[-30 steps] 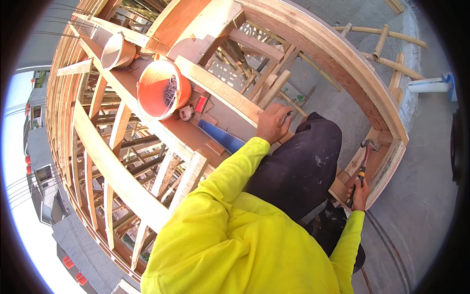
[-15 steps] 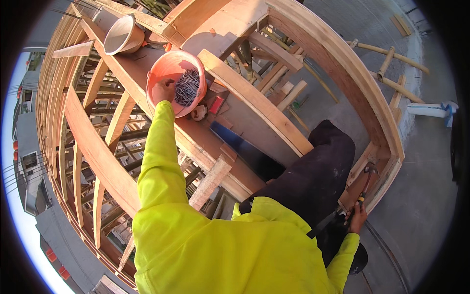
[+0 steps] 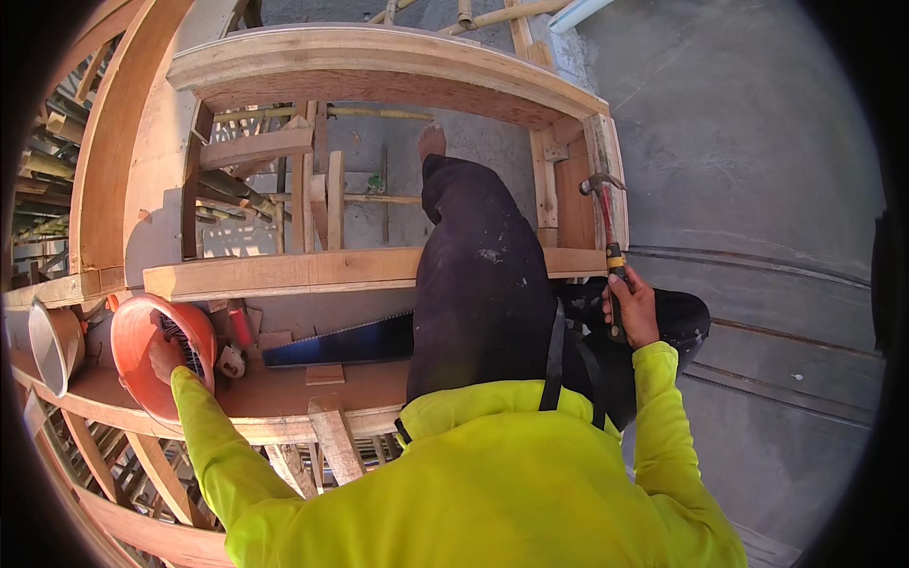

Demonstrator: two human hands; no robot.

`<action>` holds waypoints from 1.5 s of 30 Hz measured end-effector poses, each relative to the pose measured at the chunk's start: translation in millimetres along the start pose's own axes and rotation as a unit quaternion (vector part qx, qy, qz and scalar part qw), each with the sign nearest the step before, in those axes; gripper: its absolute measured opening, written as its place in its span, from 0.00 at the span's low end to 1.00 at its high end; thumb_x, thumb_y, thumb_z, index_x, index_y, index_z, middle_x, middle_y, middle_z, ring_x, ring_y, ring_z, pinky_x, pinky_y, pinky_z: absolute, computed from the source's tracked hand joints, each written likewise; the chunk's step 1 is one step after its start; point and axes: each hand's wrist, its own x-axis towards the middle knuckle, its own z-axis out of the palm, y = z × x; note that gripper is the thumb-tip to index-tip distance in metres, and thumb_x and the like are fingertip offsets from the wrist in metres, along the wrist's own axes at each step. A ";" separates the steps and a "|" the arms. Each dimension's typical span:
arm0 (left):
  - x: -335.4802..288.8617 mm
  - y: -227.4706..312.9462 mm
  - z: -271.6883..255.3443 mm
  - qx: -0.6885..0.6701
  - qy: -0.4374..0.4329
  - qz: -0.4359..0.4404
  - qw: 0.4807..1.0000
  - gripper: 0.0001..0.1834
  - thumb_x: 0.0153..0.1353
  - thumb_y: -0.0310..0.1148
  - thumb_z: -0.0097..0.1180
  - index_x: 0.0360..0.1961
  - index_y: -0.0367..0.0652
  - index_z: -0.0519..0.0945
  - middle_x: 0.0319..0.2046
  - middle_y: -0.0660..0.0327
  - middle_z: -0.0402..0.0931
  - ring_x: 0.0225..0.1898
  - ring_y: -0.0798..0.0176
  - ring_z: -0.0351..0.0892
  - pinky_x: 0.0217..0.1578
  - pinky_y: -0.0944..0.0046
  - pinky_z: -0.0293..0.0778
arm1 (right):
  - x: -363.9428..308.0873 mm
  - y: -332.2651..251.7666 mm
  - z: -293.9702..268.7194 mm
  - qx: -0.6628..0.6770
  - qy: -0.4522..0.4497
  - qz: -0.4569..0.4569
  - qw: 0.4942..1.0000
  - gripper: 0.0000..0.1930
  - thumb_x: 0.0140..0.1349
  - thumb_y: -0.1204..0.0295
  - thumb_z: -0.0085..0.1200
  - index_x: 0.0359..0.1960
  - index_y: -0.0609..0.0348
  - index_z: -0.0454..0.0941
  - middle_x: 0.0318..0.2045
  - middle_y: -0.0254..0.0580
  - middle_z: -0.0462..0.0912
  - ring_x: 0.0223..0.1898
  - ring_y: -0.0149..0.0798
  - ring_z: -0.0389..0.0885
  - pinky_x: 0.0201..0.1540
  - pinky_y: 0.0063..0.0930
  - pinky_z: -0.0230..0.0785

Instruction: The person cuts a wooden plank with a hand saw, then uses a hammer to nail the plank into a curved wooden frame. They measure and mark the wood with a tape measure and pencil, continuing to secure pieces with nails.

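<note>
The left hand [image 3: 163, 358] is down inside the orange bucket [image 3: 133, 355]; the fingers are curled in among the nails [image 3: 180, 343], but the bucket rim hides what the grip has hold of, so I cannot tell; the bucket sits tipped on the wooden surface [image 3: 275, 398], close to its left end, with a grey bucket [image 3: 52, 341] just beside it on the left; past the front edge of the surface there is only open frame with gaps going down; a saw [image 3: 336, 346] lies flat on the surface to the right of the bucket, near a small red tool [image 3: 240, 327]; a long wood beam [image 3: 284, 273] runs across just behind them, so the room above the surface is low.

The right hand [image 3: 632, 305] has its grip closed tight around the handle of a hammer [image 3: 606, 237]; the hammer head points up beside a wooden post [image 3: 606, 180]; to the right of it is bare grey floor [image 3: 757, 170] with lots of open room.

Half a second ago the left arm was stretched up and the hand was just reaching the bucket; now it is inside; the hammer hung low then; now it is lifted up.
</note>
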 end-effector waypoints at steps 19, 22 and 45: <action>-210.8 186.5 -85.7 -0.788 -0.085 0.026 0.609 0.05 0.65 0.19 0.55 0.38 0.40 0.75 0.31 0.60 0.78 0.30 0.67 0.80 0.34 0.68 0.80 | 3.2 29.2 -2.0 0.046 -0.070 0.063 0.994 0.26 0.71 0.67 0.55 0.67 0.61 0.66 0.28 0.32 0.76 0.23 0.24 0.74 0.23 0.21 0.69; -294.1 241.0 -80.0 -0.721 -0.221 0.105 0.649 0.09 0.62 0.14 0.54 0.38 0.40 0.73 0.32 0.61 0.77 0.30 0.67 0.80 0.33 0.67 0.80 | 6.8 32.7 -5.6 0.034 -0.083 0.076 0.993 0.28 0.71 0.67 0.55 0.70 0.59 0.64 0.28 0.32 0.75 0.23 0.24 0.74 0.23 0.22 0.69; -317.9 529.0 -126.5 -0.663 -0.295 0.332 0.603 0.05 0.65 0.16 0.45 0.37 0.34 0.73 0.33 0.57 0.79 0.40 0.62 0.83 0.47 0.62 0.78 | 120.4 22.9 -40.5 -0.103 -0.028 -0.296 0.949 0.23 0.61 0.77 0.58 0.58 0.63 0.70 0.33 0.48 0.81 0.24 0.35 0.79 0.27 0.26 0.69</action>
